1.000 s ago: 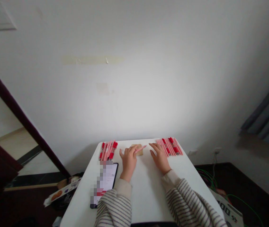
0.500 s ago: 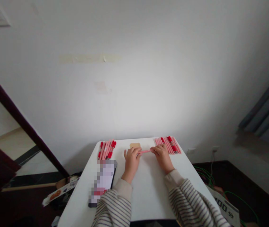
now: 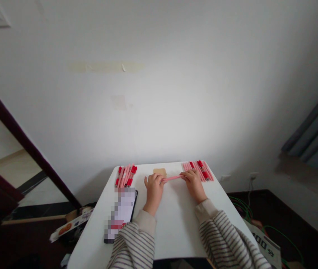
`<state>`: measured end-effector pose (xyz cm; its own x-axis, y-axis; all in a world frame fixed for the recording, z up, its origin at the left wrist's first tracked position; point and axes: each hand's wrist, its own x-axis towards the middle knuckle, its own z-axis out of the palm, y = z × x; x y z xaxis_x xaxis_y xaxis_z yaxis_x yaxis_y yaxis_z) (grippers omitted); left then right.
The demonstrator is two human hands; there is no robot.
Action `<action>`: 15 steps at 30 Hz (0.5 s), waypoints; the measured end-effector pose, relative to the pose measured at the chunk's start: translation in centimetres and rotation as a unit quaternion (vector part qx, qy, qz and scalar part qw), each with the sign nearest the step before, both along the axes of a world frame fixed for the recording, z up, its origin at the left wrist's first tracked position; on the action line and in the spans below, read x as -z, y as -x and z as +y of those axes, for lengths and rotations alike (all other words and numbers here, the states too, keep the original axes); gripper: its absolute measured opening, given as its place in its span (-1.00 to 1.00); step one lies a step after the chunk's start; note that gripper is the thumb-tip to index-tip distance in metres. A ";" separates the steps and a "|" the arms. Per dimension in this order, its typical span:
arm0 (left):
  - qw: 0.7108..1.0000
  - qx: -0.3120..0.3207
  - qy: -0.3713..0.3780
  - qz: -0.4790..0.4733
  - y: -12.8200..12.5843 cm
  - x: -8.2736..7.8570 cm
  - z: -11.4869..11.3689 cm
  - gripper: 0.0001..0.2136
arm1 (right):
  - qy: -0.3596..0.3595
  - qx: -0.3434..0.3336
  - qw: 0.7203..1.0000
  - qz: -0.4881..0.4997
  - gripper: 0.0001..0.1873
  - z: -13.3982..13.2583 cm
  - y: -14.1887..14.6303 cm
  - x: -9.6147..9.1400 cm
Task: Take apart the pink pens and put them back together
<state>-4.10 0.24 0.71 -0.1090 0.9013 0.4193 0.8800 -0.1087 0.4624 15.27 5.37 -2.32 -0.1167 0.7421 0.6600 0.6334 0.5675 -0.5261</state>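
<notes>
A slim pink pen (image 3: 172, 178) lies crosswise between my two hands, over the middle of the white table. My left hand (image 3: 155, 186) pinches its left end, while the fingers of my right hand (image 3: 193, 183) close on its right end. Just behind my left hand is a small tan pad (image 3: 159, 171), partly covered by the fingers. To the right of my right hand lies a row of pink and red pens (image 3: 206, 172). Another bunch of pink and red pens (image 3: 125, 176) rests at the table's back left corner.
On the left of the white table (image 3: 175, 224) lies a phone-like device (image 3: 122, 213) with a blurred screen, partly behind my left sleeve. The table's back edge meets a pale wall (image 3: 164, 123). Green cables (image 3: 241, 205) and a printed box (image 3: 265, 243) are on the floor at right.
My hands have moved slightly apart, and more of the pink pen shows between them. Both hands still hold it.
</notes>
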 end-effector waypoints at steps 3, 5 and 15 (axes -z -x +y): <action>1.000 -0.019 -0.003 0.018 0.0 -0.2 -0.1 -0.86 | -0.001 0.000 1.000 -0.011 -0.71 -0.2 0.1 -0.3; 0.999 -0.029 -0.006 0.031 0.1 -0.3 -0.1 -0.84 | 0.000 0.003 1.000 -0.017 -0.72 -0.2 0.1 -0.3; 0.996 -0.047 0.013 0.068 0.1 0.1 0.3 -0.76 | -0.013 0.040 0.999 -0.030 -0.79 -0.6 0.1 -0.4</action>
<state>-4.16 0.57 0.58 -0.1381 0.9007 0.4118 0.9404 -0.0112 0.3398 15.13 4.74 -1.90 -0.0975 0.7328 0.6735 0.7077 0.5268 -0.4708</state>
